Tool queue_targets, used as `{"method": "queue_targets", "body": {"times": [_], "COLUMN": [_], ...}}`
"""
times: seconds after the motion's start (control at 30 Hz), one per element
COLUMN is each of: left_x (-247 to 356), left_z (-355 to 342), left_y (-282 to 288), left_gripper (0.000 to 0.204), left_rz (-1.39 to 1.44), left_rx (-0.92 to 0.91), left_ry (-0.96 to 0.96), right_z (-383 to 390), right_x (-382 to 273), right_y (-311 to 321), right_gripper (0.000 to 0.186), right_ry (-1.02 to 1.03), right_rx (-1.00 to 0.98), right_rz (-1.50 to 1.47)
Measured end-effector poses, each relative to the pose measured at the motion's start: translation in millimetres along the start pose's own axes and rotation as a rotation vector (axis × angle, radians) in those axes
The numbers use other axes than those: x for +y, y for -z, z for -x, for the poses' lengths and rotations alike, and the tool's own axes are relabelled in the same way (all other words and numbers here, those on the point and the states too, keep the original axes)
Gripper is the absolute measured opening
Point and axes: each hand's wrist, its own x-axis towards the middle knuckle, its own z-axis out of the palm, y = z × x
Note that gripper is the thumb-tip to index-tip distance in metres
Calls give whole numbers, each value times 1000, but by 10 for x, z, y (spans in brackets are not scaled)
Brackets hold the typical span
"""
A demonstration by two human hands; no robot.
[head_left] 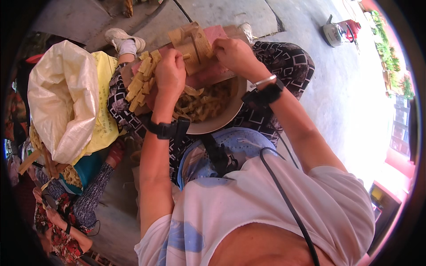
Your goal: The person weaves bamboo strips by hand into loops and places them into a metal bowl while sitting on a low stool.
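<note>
Both my hands are over a board across my lap, partly covered with pink cloth [215,33]. My left hand [171,74] is closed in a pinch, with the end of a small tan strip showing at its fingertips. Beside it lies a pile of short tan strips [141,84]. My right hand [237,56] is closed at the right edge of a tan, wood-like block [195,48] with a dark slot; what its fingers hold is hidden. Below the board, a wide metal basin [239,95] on my lap holds many cut, pale tan pieces [206,106].
At left stands a large white sack [64,97] beside a yellow bag [105,99]. Another person's arm [66,224] is at lower left, near a teal container [88,170] with tan pieces. A metal kettle [333,34] stands on the floor at upper right.
</note>
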Motion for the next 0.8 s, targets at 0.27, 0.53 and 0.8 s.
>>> {"method": "queue_targets", "body": {"times": [0.27,0.53,0.8], "left_x": [516,852,1639], "left_z": [301,392,243], "left_y": [327,602,1534], "left_gripper": [13,21,24], "left_rz": [778,866,495], "left_rx": [-218,-408,-190], "left_ry": [386,420,41], "right_z": [426,100,78], "right_x": [-215,-508,-1051], "right_y": [333,349,663], "right_gripper": [22,20,16], "right_ry": [199,374,589], "right_rx": [-91,81,-261], "right_rz": [-546,-10,-872]}}
